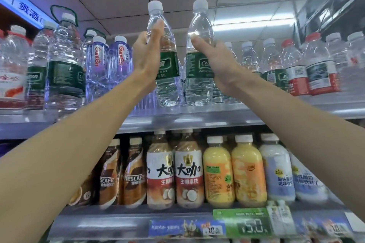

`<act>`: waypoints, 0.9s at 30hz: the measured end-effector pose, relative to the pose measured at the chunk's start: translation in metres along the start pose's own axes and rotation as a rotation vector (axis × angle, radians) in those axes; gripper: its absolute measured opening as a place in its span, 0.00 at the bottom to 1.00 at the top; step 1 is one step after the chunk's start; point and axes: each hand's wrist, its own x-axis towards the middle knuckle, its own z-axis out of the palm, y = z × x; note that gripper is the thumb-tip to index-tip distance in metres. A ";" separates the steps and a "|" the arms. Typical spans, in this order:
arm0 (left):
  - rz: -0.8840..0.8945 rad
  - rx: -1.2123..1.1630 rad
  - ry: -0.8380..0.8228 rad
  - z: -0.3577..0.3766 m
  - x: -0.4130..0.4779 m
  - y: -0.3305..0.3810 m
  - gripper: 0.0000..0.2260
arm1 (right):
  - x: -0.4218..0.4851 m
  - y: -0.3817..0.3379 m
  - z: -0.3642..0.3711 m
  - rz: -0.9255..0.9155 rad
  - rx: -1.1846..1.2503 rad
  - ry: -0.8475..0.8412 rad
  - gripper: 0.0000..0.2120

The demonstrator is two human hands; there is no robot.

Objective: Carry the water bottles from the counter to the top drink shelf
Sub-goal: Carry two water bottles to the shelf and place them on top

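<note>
Two clear water bottles with green labels and white caps are raised at the top drink shelf (189, 118). My left hand (147, 55) grips the left bottle (166, 85) around its middle. My right hand (215, 59) grips the right bottle (198, 85) the same way. Both bottles stand upright, side by side, with their bases at or just above the shelf's front edge; I cannot tell whether they touch it. My forearms reach up from the lower corners.
Purple-labelled bottles (107, 65) and large green-labelled jugs (65, 65) crowd the top shelf at left; red-labelled and green-labelled water bottles (316, 65) stand at right. The shelf below holds coffee, coconut latte and yellow juice bottles (217, 171). Price tags (250, 225) line its edge.
</note>
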 end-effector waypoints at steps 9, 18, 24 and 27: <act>0.047 -0.007 0.002 0.006 0.005 -0.010 0.32 | 0.008 -0.003 0.005 -0.025 -0.001 0.042 0.42; 0.061 -0.014 -0.009 0.010 0.006 -0.015 0.24 | 0.005 0.004 0.005 -0.033 -0.057 0.028 0.37; 0.044 -0.002 0.013 0.012 0.005 -0.016 0.29 | 0.002 0.007 0.005 -0.017 -0.042 0.001 0.40; 0.044 0.005 0.005 0.014 0.006 -0.016 0.29 | -0.002 0.006 0.005 -0.015 -0.021 -0.007 0.34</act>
